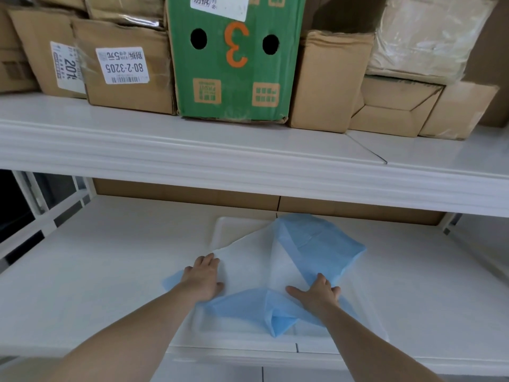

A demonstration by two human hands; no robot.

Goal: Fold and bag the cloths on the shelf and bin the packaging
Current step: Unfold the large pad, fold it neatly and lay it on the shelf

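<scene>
A thin cloth point(278, 268), blue on one side and white on the other, lies partly folded on the lower white shelf point(110, 257). Blue flaps are turned over at the back right and at the front. My left hand point(203, 277) lies flat on the cloth's left part, fingers straight. My right hand point(316, 293) presses flat on the cloth's right part, beside the blue flap. No bag or packaging is in view.
The upper white shelf point(192, 150) juts out above the work area. On it stand several brown cardboard boxes point(124, 70), a green box point(231, 59) with an orange 3, and a wrapped bundle point(429, 34). More cardboard point(192, 193) lines the back of the lower shelf.
</scene>
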